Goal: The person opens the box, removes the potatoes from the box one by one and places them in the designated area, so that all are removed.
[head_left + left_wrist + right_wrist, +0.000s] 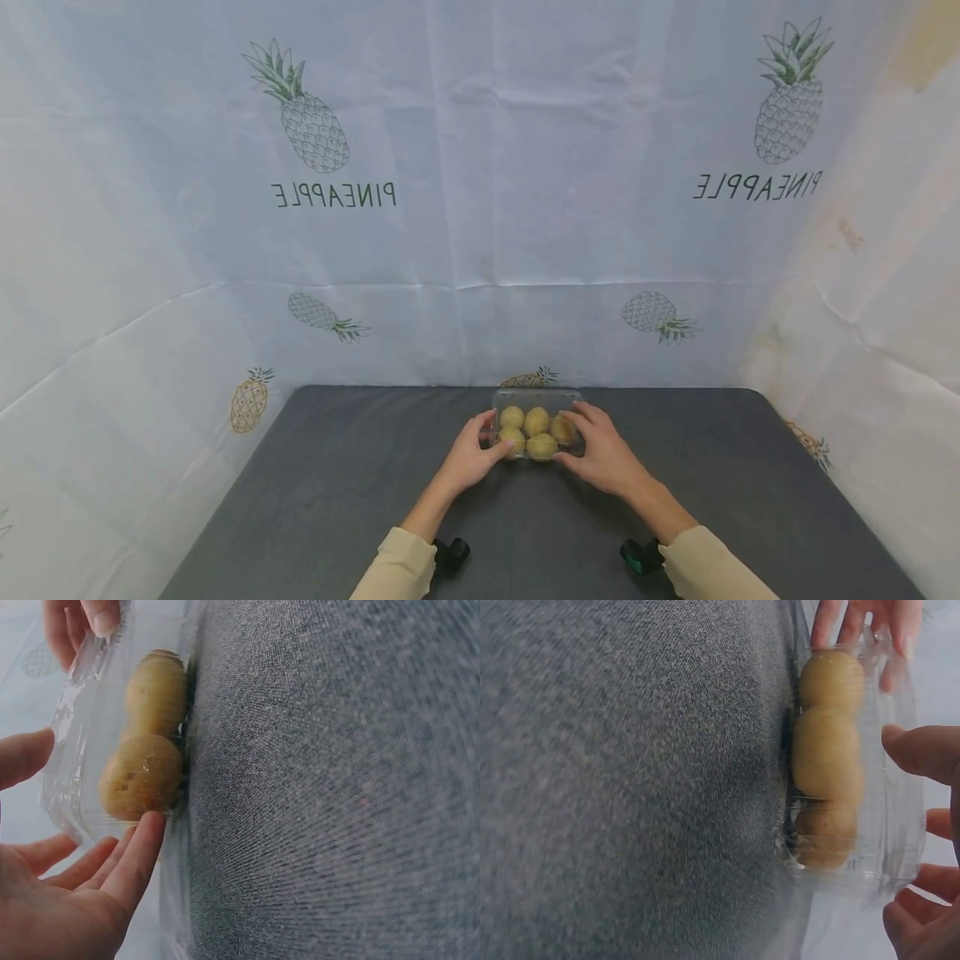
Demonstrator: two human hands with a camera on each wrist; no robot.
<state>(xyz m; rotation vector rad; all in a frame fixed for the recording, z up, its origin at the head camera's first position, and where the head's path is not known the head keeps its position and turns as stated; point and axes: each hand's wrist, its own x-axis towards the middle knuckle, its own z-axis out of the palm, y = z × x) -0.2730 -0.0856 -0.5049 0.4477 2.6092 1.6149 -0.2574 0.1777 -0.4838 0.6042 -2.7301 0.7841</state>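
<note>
Box (538, 397) of round fruit (537, 422) rests on the tabletop (375, 475), your left hand (470, 457) and right hand (604, 457) curled round opposite ends. Steadying appears in hand; your next move calls for even pressure.

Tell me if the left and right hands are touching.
Apart. The head view shows the left hand at one end of the box, the right hand at the other, a gap between.
</note>
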